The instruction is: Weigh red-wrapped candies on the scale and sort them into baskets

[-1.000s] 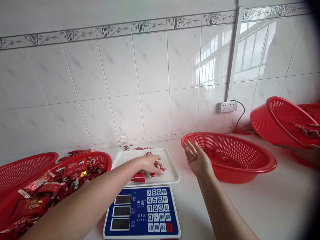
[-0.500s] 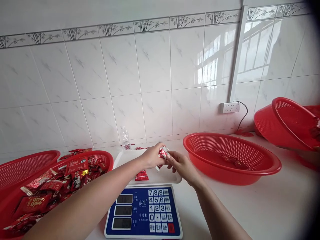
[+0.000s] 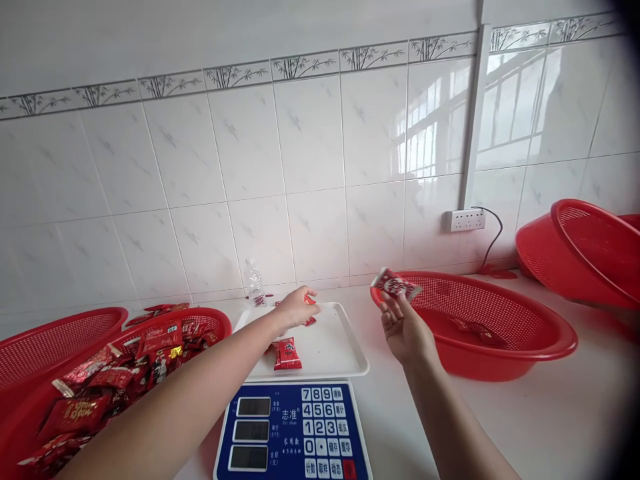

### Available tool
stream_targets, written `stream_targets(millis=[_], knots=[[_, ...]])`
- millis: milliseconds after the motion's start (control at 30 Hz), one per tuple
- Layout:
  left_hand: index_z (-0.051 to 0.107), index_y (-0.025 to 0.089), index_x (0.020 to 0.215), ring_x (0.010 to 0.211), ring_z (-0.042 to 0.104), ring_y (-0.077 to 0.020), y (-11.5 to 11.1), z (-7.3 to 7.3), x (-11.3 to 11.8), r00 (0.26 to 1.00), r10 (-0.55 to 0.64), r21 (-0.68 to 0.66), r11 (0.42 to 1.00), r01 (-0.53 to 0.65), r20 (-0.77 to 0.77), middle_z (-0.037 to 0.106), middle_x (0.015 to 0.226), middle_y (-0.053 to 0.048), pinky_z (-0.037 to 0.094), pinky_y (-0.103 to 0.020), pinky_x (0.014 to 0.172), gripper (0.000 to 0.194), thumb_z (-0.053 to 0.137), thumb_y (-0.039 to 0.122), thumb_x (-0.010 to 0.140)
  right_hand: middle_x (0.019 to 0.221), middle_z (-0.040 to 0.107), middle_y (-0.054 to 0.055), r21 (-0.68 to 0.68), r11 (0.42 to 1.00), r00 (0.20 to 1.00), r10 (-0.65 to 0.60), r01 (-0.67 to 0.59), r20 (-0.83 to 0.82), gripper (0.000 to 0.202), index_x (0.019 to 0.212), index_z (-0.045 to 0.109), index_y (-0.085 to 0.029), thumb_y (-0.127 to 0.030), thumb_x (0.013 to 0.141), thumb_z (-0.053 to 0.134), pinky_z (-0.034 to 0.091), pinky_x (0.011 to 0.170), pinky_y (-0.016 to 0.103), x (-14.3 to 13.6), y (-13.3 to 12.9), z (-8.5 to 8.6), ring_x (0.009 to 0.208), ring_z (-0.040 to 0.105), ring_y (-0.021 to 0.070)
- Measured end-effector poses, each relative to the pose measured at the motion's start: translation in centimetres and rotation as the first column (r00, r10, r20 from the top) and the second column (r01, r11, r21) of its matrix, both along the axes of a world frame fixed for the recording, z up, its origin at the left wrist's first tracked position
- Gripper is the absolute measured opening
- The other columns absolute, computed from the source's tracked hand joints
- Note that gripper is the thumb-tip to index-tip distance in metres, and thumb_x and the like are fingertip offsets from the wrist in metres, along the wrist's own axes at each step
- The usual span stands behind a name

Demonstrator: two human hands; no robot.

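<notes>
My right hand (image 3: 410, 337), lifted at the near left rim of a red basket (image 3: 493, 363), pinches a small red-and-white wrapped packet (image 3: 396, 285). My left hand (image 3: 295, 310) is closed over the far part of the white scale tray (image 3: 330, 347), with bits of a red packet (image 3: 310, 321) showing at its fingers. Most of that packet is hidden by the hand. Nearer on the tray lies another red packet (image 3: 287, 353). In front is the scale's blue keypad panel (image 3: 295, 433) with dark displays.
A red basket full of wrapped packets (image 3: 75, 413) stands at the left, with another red basket (image 3: 65, 333) behind it. Beside the tiled wall are a clear plastic bottle (image 3: 255, 283) and a power socket (image 3: 466, 220). A tilted red basket (image 3: 545, 250) is at the far right.
My hands, together over the tray before, are now apart. My right hand has moved right to the basket with the red-and-white packet; my left stays over the tray. The view has shifted slightly.
</notes>
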State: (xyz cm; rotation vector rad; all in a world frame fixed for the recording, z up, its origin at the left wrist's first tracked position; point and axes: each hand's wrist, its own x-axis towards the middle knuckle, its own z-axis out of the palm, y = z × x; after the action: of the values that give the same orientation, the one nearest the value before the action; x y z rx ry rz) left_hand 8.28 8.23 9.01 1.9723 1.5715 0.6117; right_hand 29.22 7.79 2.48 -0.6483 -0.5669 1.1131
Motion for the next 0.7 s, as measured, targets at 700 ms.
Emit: stream_targets(millis=[700], knots=[[0.053, 0.019, 0.093, 0.078, 0.056, -0.0147, 0.8, -0.7, 0.7, 0.985, -0.089, 0.025, 0.995, 0.094, -0.147, 0.063, 0.089, -0.004, 0.043, -0.028, 0.067, 0.013, 0.047, 0.030, 0.089, 0.082, 0.069, 0.005, -0.048, 0.980, 0.831, 0.191, -0.195, 0.522, 0.035, 0.098, 0.065, -0.018, -0.040, 0.071, 0.070, 0.046, 0.053, 0.025, -3.0, -1.7, -0.1, 0.065, 0.061, 0.0148]])
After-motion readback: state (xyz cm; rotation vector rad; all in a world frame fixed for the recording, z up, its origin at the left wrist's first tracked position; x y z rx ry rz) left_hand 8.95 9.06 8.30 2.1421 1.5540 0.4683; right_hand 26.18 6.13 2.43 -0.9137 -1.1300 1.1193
